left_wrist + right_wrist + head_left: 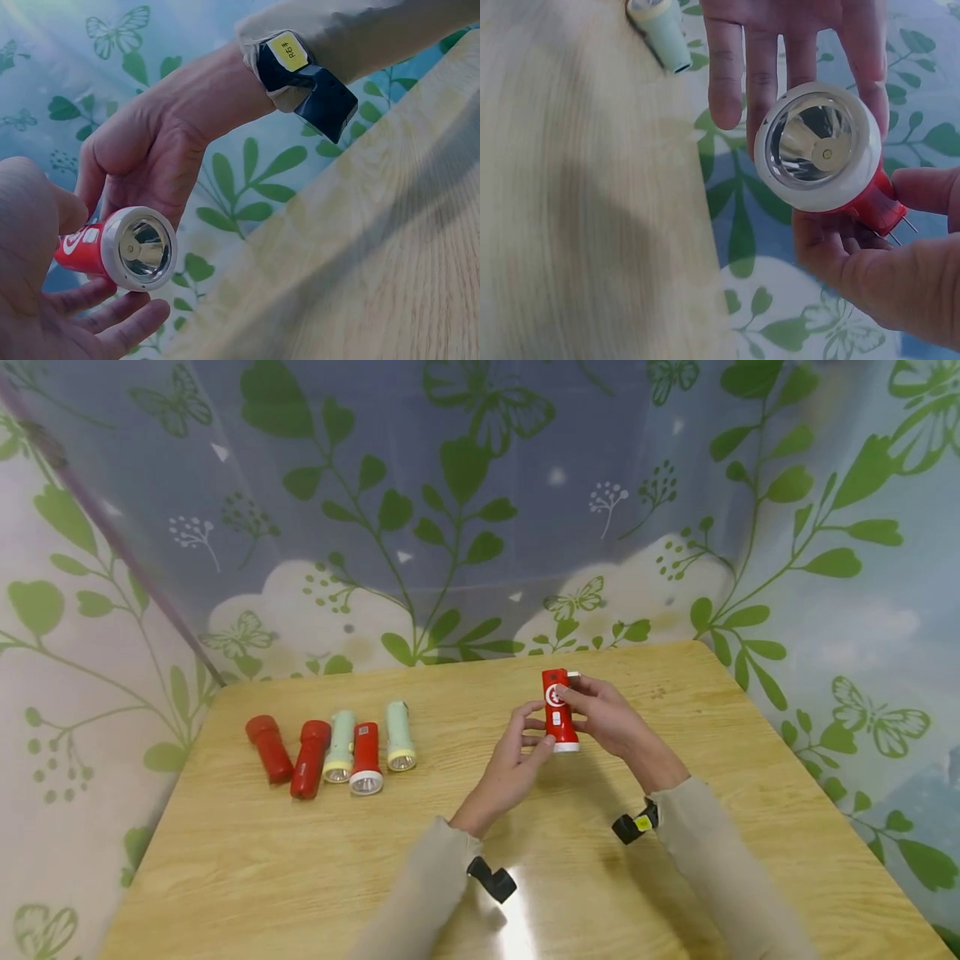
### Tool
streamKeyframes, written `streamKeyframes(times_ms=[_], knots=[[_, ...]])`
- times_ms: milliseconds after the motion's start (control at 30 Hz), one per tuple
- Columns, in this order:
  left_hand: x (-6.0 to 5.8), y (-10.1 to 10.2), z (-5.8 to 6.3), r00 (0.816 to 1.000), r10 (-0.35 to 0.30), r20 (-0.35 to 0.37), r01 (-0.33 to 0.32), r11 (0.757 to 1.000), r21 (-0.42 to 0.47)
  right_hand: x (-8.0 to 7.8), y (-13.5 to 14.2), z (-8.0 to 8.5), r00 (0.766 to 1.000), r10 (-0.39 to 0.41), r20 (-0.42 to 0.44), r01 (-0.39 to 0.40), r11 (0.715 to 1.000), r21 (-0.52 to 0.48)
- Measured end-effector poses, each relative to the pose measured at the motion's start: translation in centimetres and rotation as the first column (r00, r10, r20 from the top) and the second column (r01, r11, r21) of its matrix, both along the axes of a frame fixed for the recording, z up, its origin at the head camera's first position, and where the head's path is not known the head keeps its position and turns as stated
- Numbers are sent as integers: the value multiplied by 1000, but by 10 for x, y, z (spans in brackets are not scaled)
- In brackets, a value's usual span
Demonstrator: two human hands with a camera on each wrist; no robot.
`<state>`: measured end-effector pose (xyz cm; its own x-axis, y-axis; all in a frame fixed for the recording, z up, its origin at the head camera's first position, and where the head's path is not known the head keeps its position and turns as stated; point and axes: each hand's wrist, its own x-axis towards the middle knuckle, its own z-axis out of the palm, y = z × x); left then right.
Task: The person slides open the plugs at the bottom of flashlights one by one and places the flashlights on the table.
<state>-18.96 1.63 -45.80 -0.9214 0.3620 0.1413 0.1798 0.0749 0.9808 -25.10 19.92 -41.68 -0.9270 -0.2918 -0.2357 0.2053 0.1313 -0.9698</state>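
Head view: a red flashlight (558,723) hangs above the table (300,877), right of its middle near the far edge. The right hand (611,716) grips the tail end, thumb on the round emblem (551,696); the left hand (513,762) holds the head end between thumb and fingers. Inside the table's left edge lie three other red flashlights (268,749) and two pale green flashlights (399,735), a wide stretch from the hands.

Head view: held torch (558,720) part hid. by L hand (513,758) + R hand (613,718); label on lying white-rimmed torch (366,756), twd table's (247,877) L edge, too small to read; table's near edge cut off. L-wrist view: held torch's tail hid. R-wrist view: green torch (665,39) cut at top.
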Motion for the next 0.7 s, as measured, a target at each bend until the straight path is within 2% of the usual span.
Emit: streamKeyframes(times_ms=[433, 700], knots=[[-10, 28, -14, 1000, 21, -8, -21, 998, -57, -12, 15, -16, 995, -64, 72, 62, 998, 31], [-17, 38, -21, 997, 23, -80, -36, 987, -154, -20, 22, -30, 990, -89, 105, 83, 995, 63]])
